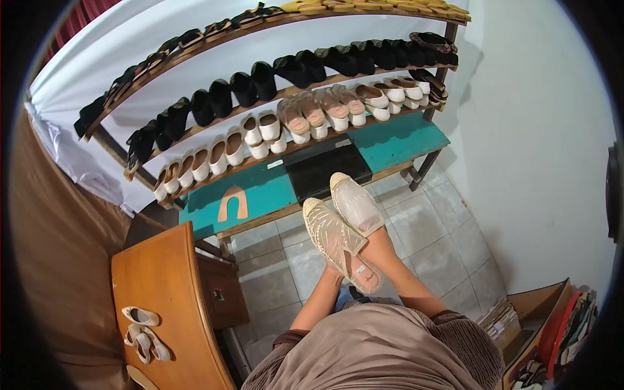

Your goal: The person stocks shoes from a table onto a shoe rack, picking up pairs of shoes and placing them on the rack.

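Both hands are holding up shoes before the shoe rack (403,140). The left hand (338,266) is closing its grip on one wrapped shoe (331,234). The right hand (380,244) is gripping the other shoe (354,203).

No text, brand, number or sign can be read anywhere in this view. A small white label (361,268) sits inside the pair of plastic-wrapped shoes (344,224) — too small and blurred to make out. A pale tag (275,164) lies on the teal shelf board (396,140) — it shows no legible marks either.
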Demonstrator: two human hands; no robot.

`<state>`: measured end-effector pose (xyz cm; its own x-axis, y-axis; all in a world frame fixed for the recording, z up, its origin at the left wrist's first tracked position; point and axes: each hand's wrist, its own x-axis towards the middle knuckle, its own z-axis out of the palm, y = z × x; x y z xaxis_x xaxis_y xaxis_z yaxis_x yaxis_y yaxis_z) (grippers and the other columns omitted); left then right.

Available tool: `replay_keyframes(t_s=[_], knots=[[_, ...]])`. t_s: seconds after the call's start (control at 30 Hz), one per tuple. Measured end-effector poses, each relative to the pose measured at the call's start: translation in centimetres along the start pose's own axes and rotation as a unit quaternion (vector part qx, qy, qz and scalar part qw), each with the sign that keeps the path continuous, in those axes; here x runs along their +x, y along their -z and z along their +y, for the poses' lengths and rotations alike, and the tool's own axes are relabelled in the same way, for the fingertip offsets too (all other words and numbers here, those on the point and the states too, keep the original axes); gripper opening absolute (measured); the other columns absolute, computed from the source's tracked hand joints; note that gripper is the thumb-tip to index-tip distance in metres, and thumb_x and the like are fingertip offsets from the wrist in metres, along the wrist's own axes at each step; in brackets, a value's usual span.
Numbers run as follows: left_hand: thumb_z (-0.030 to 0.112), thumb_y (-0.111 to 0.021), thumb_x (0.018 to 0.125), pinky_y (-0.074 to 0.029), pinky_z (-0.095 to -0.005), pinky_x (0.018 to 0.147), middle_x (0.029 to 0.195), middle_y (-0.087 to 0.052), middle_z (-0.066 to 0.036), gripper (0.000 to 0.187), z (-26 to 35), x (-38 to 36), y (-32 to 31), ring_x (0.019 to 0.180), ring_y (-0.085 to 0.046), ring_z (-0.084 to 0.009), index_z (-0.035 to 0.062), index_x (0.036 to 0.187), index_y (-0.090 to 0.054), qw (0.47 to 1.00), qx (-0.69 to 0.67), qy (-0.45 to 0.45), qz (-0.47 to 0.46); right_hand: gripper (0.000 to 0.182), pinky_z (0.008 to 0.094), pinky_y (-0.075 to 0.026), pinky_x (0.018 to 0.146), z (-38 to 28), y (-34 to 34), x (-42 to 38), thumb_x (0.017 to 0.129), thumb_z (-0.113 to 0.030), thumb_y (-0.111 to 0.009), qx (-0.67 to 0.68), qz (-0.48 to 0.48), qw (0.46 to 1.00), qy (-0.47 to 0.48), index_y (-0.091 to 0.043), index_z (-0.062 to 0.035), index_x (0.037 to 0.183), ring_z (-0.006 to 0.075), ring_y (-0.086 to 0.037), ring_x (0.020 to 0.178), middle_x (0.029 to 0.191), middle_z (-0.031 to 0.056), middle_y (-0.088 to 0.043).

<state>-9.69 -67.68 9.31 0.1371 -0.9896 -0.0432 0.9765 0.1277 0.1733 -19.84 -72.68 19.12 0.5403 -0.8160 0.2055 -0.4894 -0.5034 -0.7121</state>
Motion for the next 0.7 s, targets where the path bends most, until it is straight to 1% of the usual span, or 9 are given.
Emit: replay_keyframes(t_s=[0.03, 0.1, 0.17, 0.23, 0.3, 0.4, 0.53, 0.6, 0.7], knots=[[0.034, -0.048, 0.091, -0.041, -0.0424, 0.097, 0.121, -0.052, -0.01, 0.041, -0.2, 0.9, 0.5, 0.11, -0.051, -0.0269, 0.0083, 0.123, -0.046, 1.0, 0.012, 0.003, 0.021, 0.054, 0.0433, -0.047, 0.078, 0.1, 0.4, 0.5, 0.071, -0.037, -0.068, 0.0, 0.004, 1.0, -0.003, -0.057, -0.0021, 0.11, 0.041, -0.057, 0.095, 0.113, 0.0233, -0.055], [0.035, -0.048, 0.091, -0.04, -0.043, 0.097, 0.121, -0.052, -0.01, 0.042, -0.5, 3.1, 1.6, 0.11, -0.051, -0.0272, 0.0079, 0.123, -0.046, 0.999, 0.028, 0.014, 0.04, 0.06, 0.0435, -0.048, 0.078, 0.1, 1.3, 1.6, 0.069, -0.041, -0.068, -0.063, -0.045, 0.99, -0.121, -0.055, -0.0003, 0.112, 0.0402, -0.057, 0.094, 0.111, 0.024, -0.055], [0.033, -0.05, 0.09, -0.044, -0.0393, 0.092, 0.111, -0.056, -0.009, 0.035, -0.9, 5.5, 2.9, 0.102, -0.054, -0.0252, 0.0088, 0.117, -0.051, 0.998, 0.017, 0.007, 0.06, 0.06, 0.0437, -0.048, 0.077, 1.1, 1.5, 3.2, 0.069, -0.043, -0.068, -0.073, -0.061, 0.985, -0.146, -0.056, -0.0017, 0.111, 0.0398, -0.057, 0.095, 0.109, 0.0243, -0.056], [0.033, -0.049, 0.091, -0.045, -0.0388, 0.091, 0.11, -0.057, -0.009, 0.036, -0.3, 7.2, -0.2, 0.102, -0.055, -0.0251, 0.0084, 0.116, -0.051, 0.994, 0.064, -0.008, 0.084, 0.06, 0.044, -0.048, 0.077, 2.3, 1.3, 5.2, 0.068, -0.044, -0.067, -0.081, -0.083, 0.979, -0.166, -0.057, -0.0031, 0.11, 0.0394, -0.057, 0.095, 0.108, 0.0246, -0.056], [0.033, -0.049, 0.091, -0.045, -0.0383, 0.09, 0.11, -0.057, -0.009, 0.036, 0.9, 9.5, -0.6, 0.101, -0.055, -0.025, 0.008, 0.116, -0.051, 0.988, 0.109, -0.025, 0.107, 0.05, 0.0445, -0.049, 0.074, 4.1, 0.4, 7.5, 0.068, -0.042, -0.067, -0.083, 0.029, 0.995, -0.043, -0.061, -0.0066, 0.103, 0.0395, -0.059, 0.086, 0.1, 0.0235, -0.06], [0.034, -0.047, 0.092, -0.046, -0.0373, 0.089, 0.111, -0.056, -0.009, 0.036, 2.8, 14.5, 0.3, 0.101, -0.054, -0.024, 0.0079, 0.117, -0.05, 0.998, 0.004, 0.064, 0.026, 0.04, 0.045, -0.05, 0.068, 7.7, -1.2, 11.7, 0.069, -0.039, -0.067, -0.146, 0.026, 0.989, 0.003, -0.065, -0.0089, 0.095, 0.0397, -0.06, 0.075, 0.087, 0.0212, -0.063], [0.037, -0.047, 0.091, -0.043, -0.0386, 0.092, 0.116, -0.054, -0.009, 0.04, 5.1, 19.5, -2.1, 0.106, -0.052, -0.0247, 0.0087, 0.12, -0.049, 0.994, 0.059, 0.08, 0.033, 0.035, 0.0447, -0.05, 0.062, 7.8, -1.1, 16.9, 0.069, -0.036, -0.067, -0.163, 0.047, 0.985, -0.021, -0.066, -0.0092, 0.091, 0.0397, -0.059, 0.066, 0.077, 0.0181, -0.063], [0.04, -0.047, 0.091, -0.039, -0.0398, 0.096, 0.122, -0.051, -0.009, 0.045, 6.3, 22.2, -2.7, 0.111, -0.049, -0.0253, 0.0095, 0.123, -0.047, 0.99, 0.047, 0.129, -0.012, 0.031, 0.0443, -0.049, 0.056, 7.2, -0.1, 19.2, 0.069, -0.034, -0.067, -0.126, 0.142, 0.982, 0.005, -0.067, -0.005, 0.08, 0.0379, -0.06, 0.064, 0.073, 0.0182, -0.062], [0.044, -0.044, 0.091, -0.038, -0.0396, 0.098, 0.125, -0.049, -0.009, 0.049, 7.1, 26.1, -4.1, 0.114, -0.047, -0.0247, 0.0099, 0.126, -0.045, 0.983, 0.048, 0.177, -0.003, 0.03, 0.0442, -0.049, 0.055, 6.5, 1.4, 22.4, 0.069, -0.033, -0.068, -0.108, 0.215, 0.97, 0.025, -0.066, -0.0055, 0.081, 0.0387, -0.059, 0.061, 0.071, 0.0173, -0.062]])
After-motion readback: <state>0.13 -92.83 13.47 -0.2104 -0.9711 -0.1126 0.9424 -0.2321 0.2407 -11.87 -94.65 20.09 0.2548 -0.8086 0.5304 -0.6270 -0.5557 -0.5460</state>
